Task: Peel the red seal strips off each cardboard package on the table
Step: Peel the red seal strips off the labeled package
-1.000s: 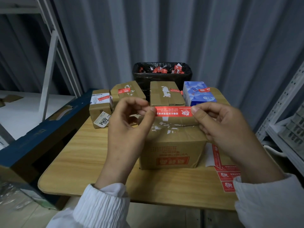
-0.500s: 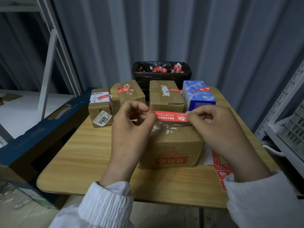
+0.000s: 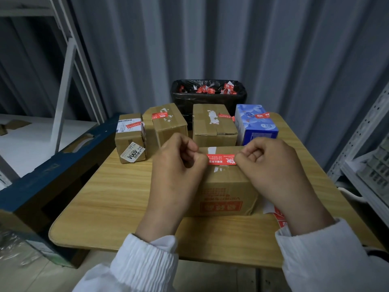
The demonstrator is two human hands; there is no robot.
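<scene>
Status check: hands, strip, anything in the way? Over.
Copy: left hand and right hand each pinch one end of the red seal strip, stretched over the near cardboard box. Four packages behind still carry strips. Nothing blocking.

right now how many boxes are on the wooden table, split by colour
brown cardboard boxes: 4
blue printed box: 1
total: 5
</scene>
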